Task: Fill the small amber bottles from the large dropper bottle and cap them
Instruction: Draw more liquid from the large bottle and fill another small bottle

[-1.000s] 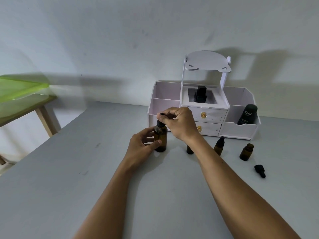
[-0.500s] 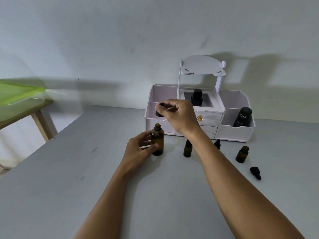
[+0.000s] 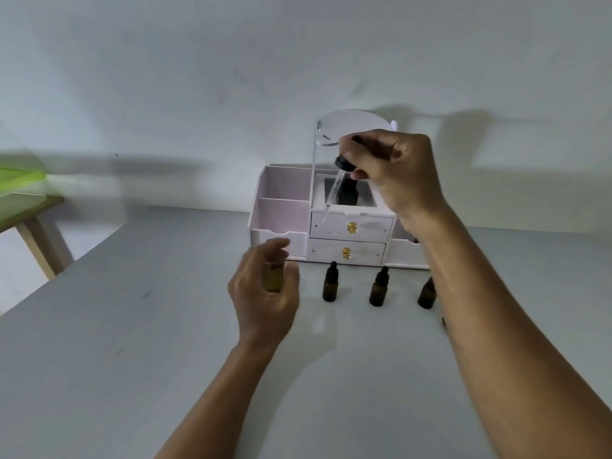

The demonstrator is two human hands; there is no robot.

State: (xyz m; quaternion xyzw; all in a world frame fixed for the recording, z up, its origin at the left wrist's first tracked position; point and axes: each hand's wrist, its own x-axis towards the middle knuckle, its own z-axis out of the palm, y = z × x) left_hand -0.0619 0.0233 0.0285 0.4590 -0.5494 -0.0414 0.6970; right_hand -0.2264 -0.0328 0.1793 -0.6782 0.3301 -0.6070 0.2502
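1. Pinching the dropper [image 3: 342,164] by its black collar and bulb, the right grip [image 3: 394,173] holds it raised in front of the white organiser [image 3: 281,223], well above the desk [image 3: 165,326].
2. The left grip [image 3: 265,296] curls thumb and fingers round the large dropper bottle [image 3: 273,278]. This bottle stands on the desk, below and to the left of the dropper and well apart from it. Blur hides its neck.
3. Three small amber bottles stand upright in a row on the desk, just before the organiser's drawers.
   - The first small bottle [image 3: 330,288] and the second small bottle [image 3: 379,291] wear black dropper caps.
   - The third small bottle [image 3: 426,294] is half hidden behind the right forearm, so its top cannot be told.
4. The organiser's middle top compartment holds a dark bottle [image 3: 347,193].
5. The dropper's glass pipette slants, with the collar up and to the right. Its tip points down and to the left and shows against the upper drawer front. Whether it carries liquid cannot be told.
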